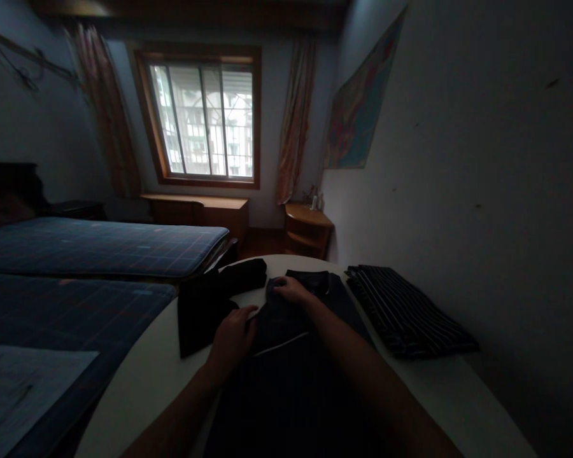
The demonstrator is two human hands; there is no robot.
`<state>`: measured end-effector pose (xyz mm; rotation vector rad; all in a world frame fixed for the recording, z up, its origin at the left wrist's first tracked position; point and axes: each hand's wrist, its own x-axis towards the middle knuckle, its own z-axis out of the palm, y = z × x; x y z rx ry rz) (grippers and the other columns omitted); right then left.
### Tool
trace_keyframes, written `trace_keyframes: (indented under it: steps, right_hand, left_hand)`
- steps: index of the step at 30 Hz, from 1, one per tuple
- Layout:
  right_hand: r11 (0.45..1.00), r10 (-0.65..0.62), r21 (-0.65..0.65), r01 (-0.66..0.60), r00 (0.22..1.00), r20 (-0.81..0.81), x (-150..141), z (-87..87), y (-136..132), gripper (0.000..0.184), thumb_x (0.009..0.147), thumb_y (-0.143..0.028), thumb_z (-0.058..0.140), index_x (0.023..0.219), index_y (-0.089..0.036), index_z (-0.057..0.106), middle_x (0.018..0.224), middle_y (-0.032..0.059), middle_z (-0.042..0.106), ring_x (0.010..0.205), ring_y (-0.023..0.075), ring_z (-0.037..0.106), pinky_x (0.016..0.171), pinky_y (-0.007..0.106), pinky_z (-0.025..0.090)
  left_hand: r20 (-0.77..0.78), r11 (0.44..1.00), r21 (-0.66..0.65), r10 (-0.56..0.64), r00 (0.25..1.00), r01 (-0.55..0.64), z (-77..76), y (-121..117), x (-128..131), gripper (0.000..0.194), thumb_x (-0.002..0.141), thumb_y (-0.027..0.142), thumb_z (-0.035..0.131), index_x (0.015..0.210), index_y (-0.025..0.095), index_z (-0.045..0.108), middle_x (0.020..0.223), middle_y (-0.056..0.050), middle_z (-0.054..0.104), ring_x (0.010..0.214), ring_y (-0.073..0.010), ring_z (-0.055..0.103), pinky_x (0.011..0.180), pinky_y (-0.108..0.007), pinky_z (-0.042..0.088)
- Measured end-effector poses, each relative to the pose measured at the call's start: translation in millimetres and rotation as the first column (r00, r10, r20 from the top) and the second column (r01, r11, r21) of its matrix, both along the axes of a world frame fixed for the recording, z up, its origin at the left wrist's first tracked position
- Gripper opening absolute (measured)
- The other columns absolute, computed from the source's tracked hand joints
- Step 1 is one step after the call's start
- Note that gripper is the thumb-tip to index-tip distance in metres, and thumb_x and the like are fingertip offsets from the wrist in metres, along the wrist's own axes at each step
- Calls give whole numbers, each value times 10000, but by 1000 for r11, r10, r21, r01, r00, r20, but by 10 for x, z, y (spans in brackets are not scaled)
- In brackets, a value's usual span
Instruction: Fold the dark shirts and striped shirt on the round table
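A dark navy garment with a collar-like band and a thin pale line, seemingly a shirt (286,381), is spread on the round white table (124,388). My right hand (293,291) reaches across its far part, fingers and thumb closed on a fold at the upper left. Beside the shirt's left edge is my left hand (233,334), its thumb and fingers apart and its fingertips by the cloth. Left of that hand lies a black garment (203,308). Dim light hides the details of the dark cloth.
A folded striped cloth (405,312) lies on the table's right, near the wall. Two plaid mattresses (100,245) are at the left, with a pale sheet (33,388) on the nearer one. Beyond the table stand a corner shelf (310,216) and a low desk (210,202).
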<state>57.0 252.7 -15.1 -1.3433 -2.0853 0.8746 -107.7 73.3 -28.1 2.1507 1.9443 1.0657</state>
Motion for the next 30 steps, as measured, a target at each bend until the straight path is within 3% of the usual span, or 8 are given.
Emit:
trace_keyframes:
  steps: [5, 9, 14, 20, 24, 27, 30]
  right_hand:
    - [1000, 6, -1, -6, 1000, -18, -132, 35, 58, 261, 738, -92, 603, 921, -173, 770, 861, 34, 759, 863, 201, 703, 853, 291, 527]
    - [996, -24, 81, 32, 995, -101, -243, 121, 120, 391, 831, -102, 481, 1136, -188, 712, 1132, 47, 728, 1067, 169, 659, 967, 281, 483]
    - [995, -13, 96, 23, 994, -106, -304, 127, 124, 545, 834, -73, 433, 1361, -159, 544, 1128, 72, 722, 948, 164, 691, 849, 292, 546]
    - [989, 22, 146, -27, 999, 34, -242, 69, 26, 579, 754, -61, 583, 1324, -159, 565, 1171, 78, 687, 1005, 180, 658, 928, 314, 508]
    - [976, -52, 215, 22, 990, 134, -140, 110, -140, 459, 817, -115, 591, 1275, -143, 583, 1255, 116, 625, 1140, 198, 593, 1013, 313, 436]
    - [961, -111, 271, 52, 972, 208, -49, 123, -408, 335, 883, -214, 572, 1212, -175, 621, 1247, 130, 613, 1174, 239, 566, 1038, 365, 399]
    - [942, -77, 331, -49, 931, 357, 59, 77, -733, 357, 951, -385, 498, 1230, -204, 629, 1302, 134, 599, 1232, 278, 525, 1059, 421, 366]
  left_hand:
    - [-41, 993, -113, 25, 999, -29, -15, 6, -26, 294, 914, 180, 536, 1196, 204, 613, 1051, -64, 735, 950, -224, 682, 845, -334, 483]
    - [-41, 984, -152, 92, 995, -97, 19, 8, -33, 289, 941, 174, 514, 1216, 205, 596, 1009, -65, 739, 905, -217, 694, 804, -312, 469]
    - [35, 948, -242, 221, 975, -207, 36, 38, -56, 247, 986, 220, 451, 1198, 225, 577, 971, -59, 742, 856, -214, 715, 698, -277, 449]
    - [7, 944, -246, 227, 974, -218, 50, 42, -58, 222, 982, 220, 453, 1157, 239, 590, 964, -50, 738, 847, -197, 713, 691, -255, 433]
    - [-26, 943, -261, 207, 978, -206, 54, 37, -58, 230, 978, 250, 489, 1171, 258, 612, 977, -31, 741, 868, -182, 707, 697, -235, 433]
    - [-15, 956, -239, 170, 985, -169, 49, 37, -63, 240, 984, 258, 495, 1164, 270, 654, 1046, -22, 732, 920, -171, 699, 753, -231, 449]
    - [-24, 962, -225, 153, 988, -154, 44, 42, -61, 269, 990, 227, 474, 1135, 275, 696, 1101, -20, 714, 932, -160, 692, 780, -227, 461]
